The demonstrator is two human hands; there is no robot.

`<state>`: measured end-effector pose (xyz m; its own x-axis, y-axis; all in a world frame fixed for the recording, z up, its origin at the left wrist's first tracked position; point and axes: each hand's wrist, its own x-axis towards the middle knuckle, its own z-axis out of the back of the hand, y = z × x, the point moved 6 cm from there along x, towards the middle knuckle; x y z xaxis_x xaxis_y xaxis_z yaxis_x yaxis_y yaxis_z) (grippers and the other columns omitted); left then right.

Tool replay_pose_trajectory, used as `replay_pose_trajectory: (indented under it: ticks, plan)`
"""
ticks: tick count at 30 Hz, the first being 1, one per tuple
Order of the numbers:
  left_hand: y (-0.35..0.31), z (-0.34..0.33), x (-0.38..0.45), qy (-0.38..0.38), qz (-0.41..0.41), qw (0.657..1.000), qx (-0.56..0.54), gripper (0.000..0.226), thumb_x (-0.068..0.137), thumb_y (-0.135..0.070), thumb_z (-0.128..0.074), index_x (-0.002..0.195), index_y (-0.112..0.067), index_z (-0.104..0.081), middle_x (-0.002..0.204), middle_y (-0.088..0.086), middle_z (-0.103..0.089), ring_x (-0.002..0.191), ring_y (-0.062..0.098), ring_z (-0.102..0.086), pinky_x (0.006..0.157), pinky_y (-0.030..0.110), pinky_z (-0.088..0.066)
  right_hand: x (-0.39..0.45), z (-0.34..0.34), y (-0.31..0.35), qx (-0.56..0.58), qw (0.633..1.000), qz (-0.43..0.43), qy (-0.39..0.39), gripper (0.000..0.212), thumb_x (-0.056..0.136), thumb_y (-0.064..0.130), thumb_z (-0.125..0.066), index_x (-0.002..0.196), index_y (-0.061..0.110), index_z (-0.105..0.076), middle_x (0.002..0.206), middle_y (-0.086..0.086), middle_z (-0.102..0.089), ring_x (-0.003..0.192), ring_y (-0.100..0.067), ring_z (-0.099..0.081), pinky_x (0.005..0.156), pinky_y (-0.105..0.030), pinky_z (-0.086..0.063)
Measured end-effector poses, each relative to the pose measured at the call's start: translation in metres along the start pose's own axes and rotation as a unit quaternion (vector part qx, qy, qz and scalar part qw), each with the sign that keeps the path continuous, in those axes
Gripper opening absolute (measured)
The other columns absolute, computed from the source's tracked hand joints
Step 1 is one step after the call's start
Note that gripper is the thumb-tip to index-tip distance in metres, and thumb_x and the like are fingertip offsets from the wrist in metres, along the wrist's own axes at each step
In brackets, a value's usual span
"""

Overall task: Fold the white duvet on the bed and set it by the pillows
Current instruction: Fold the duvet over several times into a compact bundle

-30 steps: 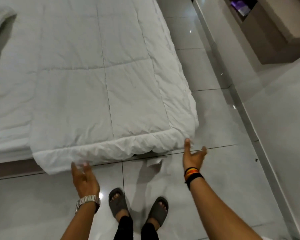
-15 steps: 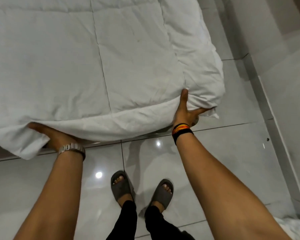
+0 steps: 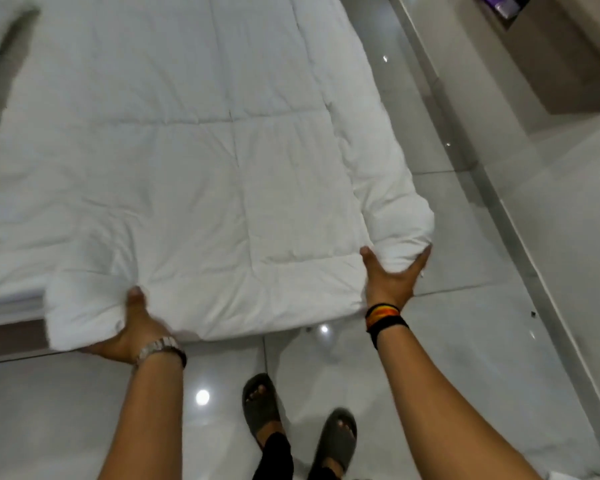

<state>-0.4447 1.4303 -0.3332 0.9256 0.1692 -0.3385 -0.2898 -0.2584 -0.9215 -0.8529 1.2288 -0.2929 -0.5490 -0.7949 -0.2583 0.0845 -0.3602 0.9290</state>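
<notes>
The white quilted duvet (image 3: 201, 174) lies spread along the bed, its near end hanging off the foot toward me. My left hand (image 3: 134, 332), with a metal watch, grips the near left corner from below, thumb on top. My right hand (image 3: 390, 278), with dark and orange wristbands, clasps the near right corner, thumb and fingers spread around the bunched fabric. Both corners are lifted a little off the bed's end. The pillows are not clearly in view.
The bed's base (image 3: 11, 336) shows at the lower left. Glossy grey floor tiles (image 3: 465, 358) run along the right side. A low wall ledge and cabinet (image 3: 568, 74) stand at the upper right. My feet in grey sandals (image 3: 260, 403) stand close to the bed's end.
Both hands reached from the open air to the duvet's near edge and closed on its two corners. The edge has risen and bunched in the hands.
</notes>
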Motion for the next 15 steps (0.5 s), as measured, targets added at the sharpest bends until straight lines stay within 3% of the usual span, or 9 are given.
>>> replay_pose_trajectory:
  ticks: [3, 7, 11, 15]
  plan:
    - [-0.043, 0.005, -0.002, 0.010, -0.015, 0.999, 0.031, 0.092, 0.072, -0.003, -0.093, 0.148, -0.021, -0.044, 0.142, -0.007, -0.057, 0.129, 0.009, -0.060, 0.114, 0.034, -0.047, -0.023, 0.010, 0.017, -0.005, 0.999, 0.008, 0.048, 0.108, 0.072, 0.025, -0.096, 0.161, 0.028, -0.034, 0.147, 0.013, -0.048, 0.132, -0.012, -0.051, 0.101, -0.009, -0.031]
    - [-0.086, 0.045, -0.008, 0.011, -0.035, 0.995, 0.091, 0.088, 0.072, -0.007, -0.094, 0.147, -0.017, -0.049, 0.143, -0.008, -0.058, 0.128, 0.005, -0.059, 0.117, 0.029, -0.044, -0.062, 0.052, 0.021, 0.003, 0.999, -0.005, 0.043, 0.099, 0.072, 0.026, -0.096, 0.155, 0.028, -0.044, 0.148, 0.005, -0.056, 0.131, -0.018, -0.055, 0.104, -0.018, -0.035]
    - [-0.103, 0.108, -0.028, -0.011, -0.010, 0.992, 0.126, 0.090, 0.070, -0.013, -0.096, 0.147, -0.016, -0.049, 0.147, -0.005, -0.058, 0.130, 0.008, -0.058, 0.118, 0.029, -0.041, -0.105, 0.102, 0.016, 0.009, 0.998, -0.042, 0.035, 0.098, 0.074, 0.025, -0.095, 0.156, 0.028, -0.042, 0.149, -0.001, -0.055, 0.123, -0.017, -0.055, 0.102, -0.021, -0.034]
    - [-0.124, 0.145, -0.050, -0.028, 0.030, 0.992, 0.123, 0.095, 0.068, -0.019, -0.099, 0.147, -0.013, -0.047, 0.148, 0.000, -0.058, 0.133, 0.015, -0.058, 0.119, 0.034, -0.041, -0.138, 0.133, 0.013, -0.006, 0.995, -0.096, 0.033, 0.104, 0.073, 0.028, -0.095, 0.159, 0.031, -0.037, 0.153, -0.006, -0.052, 0.135, -0.031, -0.054, 0.103, -0.025, -0.034]
